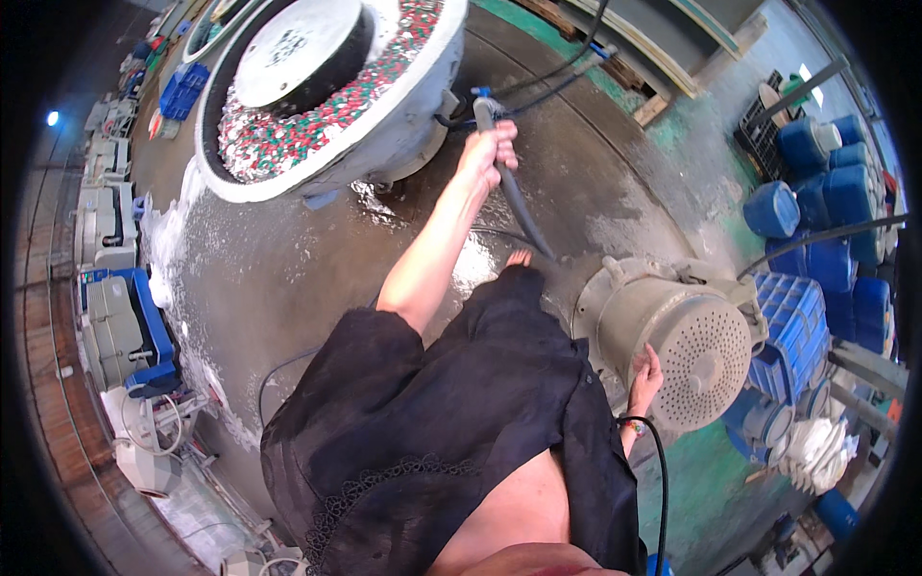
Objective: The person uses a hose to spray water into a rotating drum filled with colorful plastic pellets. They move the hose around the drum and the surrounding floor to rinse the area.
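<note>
- Your left hand (490, 152) is closed round a grey hose (520, 213), out in front of you, near the side of the round tub (242, 193).
- Your right hand (647, 379) is loosely open, grasping nothing visible, beside the perforated drum (693, 350); you cannot tell for sure whether it touches.
- The hose slants down from a blue fitting (481, 92) above your grip toward the wet floor (307, 278); whether liquid runs through it does not show.
- As for progress, you have the hose in hand, and red, green and white pieces (293, 144) fill much of the tub's channel around its white-topped hub (300, 48).
- Nothing shows those pieces taken out, so the tub's contents seem left to deal with; the drum's inside is hidden from you, and how much is finished cannot be told.
</note>
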A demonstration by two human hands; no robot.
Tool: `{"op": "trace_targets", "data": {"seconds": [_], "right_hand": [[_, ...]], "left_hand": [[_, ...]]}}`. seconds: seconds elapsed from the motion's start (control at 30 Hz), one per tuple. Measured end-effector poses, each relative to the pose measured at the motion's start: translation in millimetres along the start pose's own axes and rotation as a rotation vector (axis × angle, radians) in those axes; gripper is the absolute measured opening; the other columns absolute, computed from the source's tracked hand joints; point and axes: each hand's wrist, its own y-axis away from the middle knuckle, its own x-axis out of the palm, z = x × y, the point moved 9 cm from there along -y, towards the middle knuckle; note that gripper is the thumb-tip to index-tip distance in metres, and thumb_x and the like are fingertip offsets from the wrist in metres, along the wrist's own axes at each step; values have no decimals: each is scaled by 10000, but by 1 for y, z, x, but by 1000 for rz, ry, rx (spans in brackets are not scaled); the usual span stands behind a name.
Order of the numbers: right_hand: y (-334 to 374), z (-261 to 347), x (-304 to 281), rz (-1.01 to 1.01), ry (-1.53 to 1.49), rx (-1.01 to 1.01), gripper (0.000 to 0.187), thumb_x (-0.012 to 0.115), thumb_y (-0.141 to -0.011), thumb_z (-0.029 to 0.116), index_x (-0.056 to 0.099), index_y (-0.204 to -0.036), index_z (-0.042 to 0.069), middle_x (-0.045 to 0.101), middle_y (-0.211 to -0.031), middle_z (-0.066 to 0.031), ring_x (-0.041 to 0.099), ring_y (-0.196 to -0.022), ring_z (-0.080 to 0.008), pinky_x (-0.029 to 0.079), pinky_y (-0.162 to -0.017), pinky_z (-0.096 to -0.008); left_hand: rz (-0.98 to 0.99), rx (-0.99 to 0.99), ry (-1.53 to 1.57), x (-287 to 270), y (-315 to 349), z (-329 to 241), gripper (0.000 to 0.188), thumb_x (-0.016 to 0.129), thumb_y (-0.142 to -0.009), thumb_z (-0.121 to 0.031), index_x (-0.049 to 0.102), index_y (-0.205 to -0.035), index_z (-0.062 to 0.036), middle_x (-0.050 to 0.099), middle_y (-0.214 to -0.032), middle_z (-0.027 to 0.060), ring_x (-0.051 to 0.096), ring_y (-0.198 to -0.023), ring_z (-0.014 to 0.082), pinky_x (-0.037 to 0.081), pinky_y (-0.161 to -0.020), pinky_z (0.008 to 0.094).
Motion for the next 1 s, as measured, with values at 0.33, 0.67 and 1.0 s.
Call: {"op": "trace_targets", "data": {"seconds": [0.33, 0.67, 1.0], "right_hand": [[-181, 73, -2, -22, -8, -24, 372, 348, -887, -23, 564, -1184, 37, 634, -874, -101, 612, -807, -168, 484, -768, -293], [-338, -61, 60, 397, 73, 350, 328, 404, -883, 33, 559, -1171, 53, 650, -821, -89, 591, -625, -125, 476, -534, -246], [-571, 45, 117, 531, 343, 26, 350, 445, -840, 13, 566, -1165, 63, 659, -793, -132, 611, -614, -194, 497, -582, -325]], "left_hand": [[-142, 166, 92, 66, -139, -36, 117, 589, -849, -109, 474, -870, -95, 373, -568, -44, 365, -430, 65, 359, -411, 258], [-113, 344, 31, 191, -283, -43, 200, 597, -855, -165, 438, -939, -78, 433, -600, -9, 406, -454, 78, 379, -409, 244], [-266, 433, -59, 192, -376, -78, 211, 557, -868, -101, 403, -1009, -69, 414, -602, -3, 399, -454, 83, 369, -409, 250]]}}
